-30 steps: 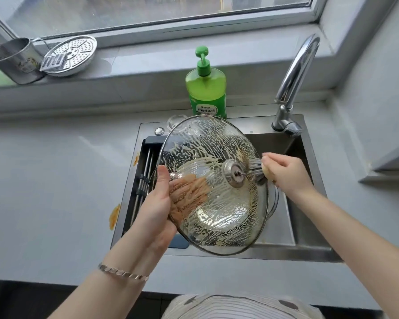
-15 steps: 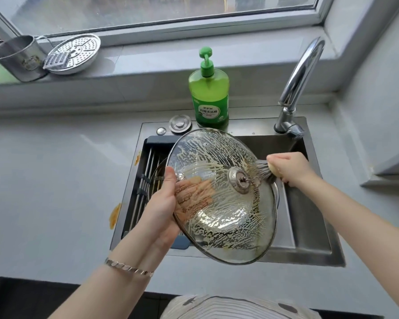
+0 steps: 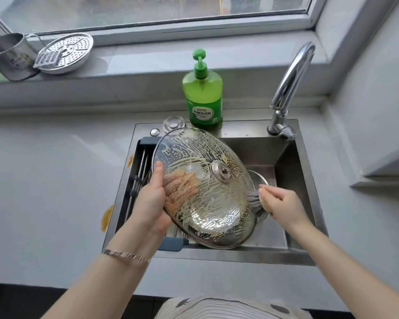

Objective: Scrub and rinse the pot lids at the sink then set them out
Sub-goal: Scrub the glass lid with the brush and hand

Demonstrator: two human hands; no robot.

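Observation:
A large glass pot lid (image 3: 207, 199), streaked with soap foam, is tilted over the steel sink (image 3: 295, 254). My left hand (image 3: 152, 203) grips its left rim, thumb on top and fingers showing through the glass underneath. A metal knob fitting (image 3: 221, 174) sits at the lid's centre. My right hand (image 3: 279, 201) holds a grey scrubber (image 3: 255, 200) against the lid's right edge. Behind that edge the rim of another round item (image 3: 260, 178) shows in the basin; most of it is hidden.
A green dish soap bottle (image 3: 203, 97) stands behind the sink, the chrome faucet (image 3: 288, 88) at its back right. A drain rack (image 3: 138, 178) lies on the sink's left side. A steel steamer plate (image 3: 65, 51) and a metal cup (image 3: 9, 56) sit on the windowsill.
My right hand slid the scrubber from the lid's centre knob down to its lower right edge. The lid turned flatter and shifted slightly in my left hand.

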